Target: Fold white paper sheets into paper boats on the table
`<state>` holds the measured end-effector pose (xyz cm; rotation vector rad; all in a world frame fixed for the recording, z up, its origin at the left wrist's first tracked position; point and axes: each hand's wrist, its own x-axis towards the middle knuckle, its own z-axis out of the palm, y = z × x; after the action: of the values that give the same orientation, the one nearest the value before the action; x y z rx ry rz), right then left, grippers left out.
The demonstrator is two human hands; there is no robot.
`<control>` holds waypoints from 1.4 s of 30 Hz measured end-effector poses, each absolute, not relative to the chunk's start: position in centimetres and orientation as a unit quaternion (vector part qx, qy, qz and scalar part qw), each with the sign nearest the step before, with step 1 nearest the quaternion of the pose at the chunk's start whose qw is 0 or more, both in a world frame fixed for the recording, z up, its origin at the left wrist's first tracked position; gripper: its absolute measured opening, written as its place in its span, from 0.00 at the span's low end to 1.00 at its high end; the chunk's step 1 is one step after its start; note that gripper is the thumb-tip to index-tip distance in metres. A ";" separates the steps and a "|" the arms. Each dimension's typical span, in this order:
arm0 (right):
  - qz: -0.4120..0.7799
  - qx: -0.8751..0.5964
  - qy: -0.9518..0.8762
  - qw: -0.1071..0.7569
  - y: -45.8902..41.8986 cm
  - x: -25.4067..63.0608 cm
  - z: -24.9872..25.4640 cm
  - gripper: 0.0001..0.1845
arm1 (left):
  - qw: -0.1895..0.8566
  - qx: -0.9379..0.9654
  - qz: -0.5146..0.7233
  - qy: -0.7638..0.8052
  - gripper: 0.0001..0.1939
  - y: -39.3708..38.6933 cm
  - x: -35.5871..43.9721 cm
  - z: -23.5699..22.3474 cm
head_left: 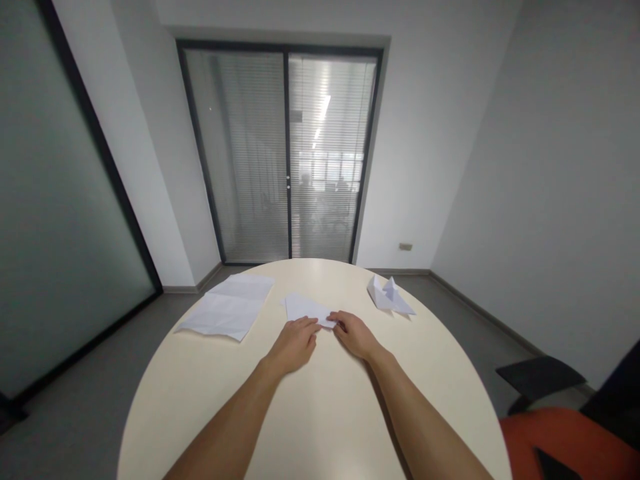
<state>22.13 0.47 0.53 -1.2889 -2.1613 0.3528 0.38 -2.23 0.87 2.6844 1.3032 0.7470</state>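
A small folded sheet of white paper [303,306] lies on the table in front of me, its far end tapering to the left. My left hand [294,343] rests at its near edge, fingers bent and pressed together on the paper. At the paper's right corner, my right hand [353,333] pinches the edge between thumb and curled fingers. The fingertips of both hands are close together, and they cover part of the near fold.
The round cream table [320,413] carries a larger creased white sheet [227,305] at left and a folded paper boat shape [390,297] at right. An orange chair [565,440] with a black armrest [543,377] stands at the lower right. Beyond are glass doors [287,153].
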 end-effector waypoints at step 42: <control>0.024 -0.547 -0.811 0.209 -0.6 20.5 1.8 0.17 | 0.077 0.886 0.277 0.365 0.16 -2.6 1.3 0.7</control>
<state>20.54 -0.59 1.80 -1.5208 -2.2549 0.0664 1.28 -2.56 0.70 2.6537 1.0933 0.8289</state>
